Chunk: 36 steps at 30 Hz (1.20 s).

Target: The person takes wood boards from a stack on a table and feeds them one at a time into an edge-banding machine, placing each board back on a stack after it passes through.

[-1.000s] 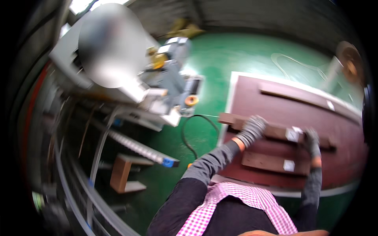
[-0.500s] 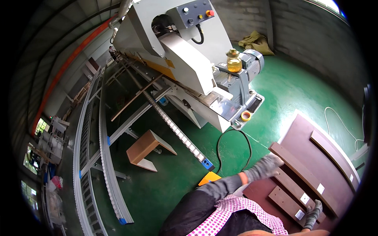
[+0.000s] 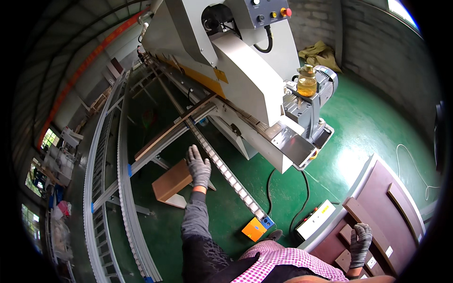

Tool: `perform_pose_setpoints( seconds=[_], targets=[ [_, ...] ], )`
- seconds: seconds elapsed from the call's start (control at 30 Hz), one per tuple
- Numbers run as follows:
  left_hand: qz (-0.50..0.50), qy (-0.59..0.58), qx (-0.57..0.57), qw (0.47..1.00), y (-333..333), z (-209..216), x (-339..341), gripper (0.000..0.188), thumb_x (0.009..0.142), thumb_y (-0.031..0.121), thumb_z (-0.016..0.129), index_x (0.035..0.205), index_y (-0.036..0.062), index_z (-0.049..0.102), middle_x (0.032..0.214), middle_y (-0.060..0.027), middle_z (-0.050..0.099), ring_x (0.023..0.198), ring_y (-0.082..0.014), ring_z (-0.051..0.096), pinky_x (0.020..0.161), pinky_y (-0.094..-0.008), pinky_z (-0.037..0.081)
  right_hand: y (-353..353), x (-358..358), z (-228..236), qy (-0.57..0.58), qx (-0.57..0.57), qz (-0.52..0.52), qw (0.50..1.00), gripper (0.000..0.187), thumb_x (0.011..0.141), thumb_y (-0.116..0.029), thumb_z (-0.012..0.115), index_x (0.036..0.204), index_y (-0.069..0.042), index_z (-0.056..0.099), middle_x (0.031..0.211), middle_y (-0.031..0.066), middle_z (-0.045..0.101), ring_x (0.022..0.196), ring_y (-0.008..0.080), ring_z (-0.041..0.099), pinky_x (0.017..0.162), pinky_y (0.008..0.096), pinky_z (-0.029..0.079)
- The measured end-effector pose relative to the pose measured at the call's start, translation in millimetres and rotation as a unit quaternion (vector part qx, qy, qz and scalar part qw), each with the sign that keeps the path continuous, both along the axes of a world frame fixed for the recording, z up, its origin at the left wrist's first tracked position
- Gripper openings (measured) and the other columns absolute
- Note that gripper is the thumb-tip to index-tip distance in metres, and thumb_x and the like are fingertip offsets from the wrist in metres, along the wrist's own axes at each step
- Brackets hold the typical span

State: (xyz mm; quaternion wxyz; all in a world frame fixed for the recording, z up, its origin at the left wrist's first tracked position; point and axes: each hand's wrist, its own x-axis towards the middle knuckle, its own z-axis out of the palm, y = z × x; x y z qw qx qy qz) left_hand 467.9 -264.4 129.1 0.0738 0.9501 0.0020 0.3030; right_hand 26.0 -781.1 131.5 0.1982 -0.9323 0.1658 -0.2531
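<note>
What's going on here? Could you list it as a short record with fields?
Place: workshop with a green floor
Machine: large grey-white machine with a roller rail
Left hand: gloved, open, stretched toward the roller rail
Right hand: gloved, resting on brown wooden boards
Other: amber jar atop the motor

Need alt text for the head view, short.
A person's gloved left hand reaches out over a roller feed rail of a large grey machine. The gloved right hand rests on dark wooden panels stacked beside the green floor.
</note>
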Motion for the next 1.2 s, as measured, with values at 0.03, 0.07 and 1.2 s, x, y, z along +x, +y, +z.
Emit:
perform_pose_setpoints(
  seconds=[0.03, 0.07, 1.2],
  targets=[
    [0.033, 0.029, 0.018, 0.999, 12.8, 1.7, 13.3, 0.095, 0.077, 0.024, 0.075, 0.153, 0.0082, 0.021, 0.154, -0.017, 0.031, 0.141, -0.0348, 0.031, 0.117, -0.0477, 0.025, 5.1, 11.9, 4.2, 0.007, -0.004, 0.0, 1.0, 0.017, 0.075, -0.005, 0.07, 0.092, -0.004, 0.066, 0.097, 0.0138, 0.065, 0.098, 0.0343, 0.061, 0.096, 0.0453, 0.046],
    [0.059, 0.055, 0.034, 0.996, 23.3, 2.6, 27.2, 0.097, 0.077, 0.025, 0.075, 0.154, 0.0086, 0.018, 0.154, -0.016, 0.029, 0.142, -0.0342, 0.03, 0.117, -0.0485, 0.025, 10.0, 23.0, 6.9, 0.009, -0.005, 0.004, 1.0, 0.017, 0.075, -0.004, 0.07, 0.092, -0.003, 0.066, 0.097, 0.0137, 0.065, 0.098, 0.0341, 0.061, 0.096, 0.0455, 0.046],
    [0.037, 0.335, -0.081, 0.938, 104.8, -20.9, -53.6, 0.048, 0.067, 0.016, 0.079, 0.11, 0.007, 0.058, 0.11, -0.0209, 0.064, 0.104, -0.0416, 0.061, 0.088, -0.0468, 0.052, 112.0, 154.9, 33.3, 0.066, 0.049, 0.303, 0.949, 0.02, 0.075, -0.013, 0.073, 0.093, -0.009, 0.066, 0.092, 0.0092, 0.067, 0.092, 0.0289, 0.064, 0.08, 0.0427, 0.05]
  ],
)
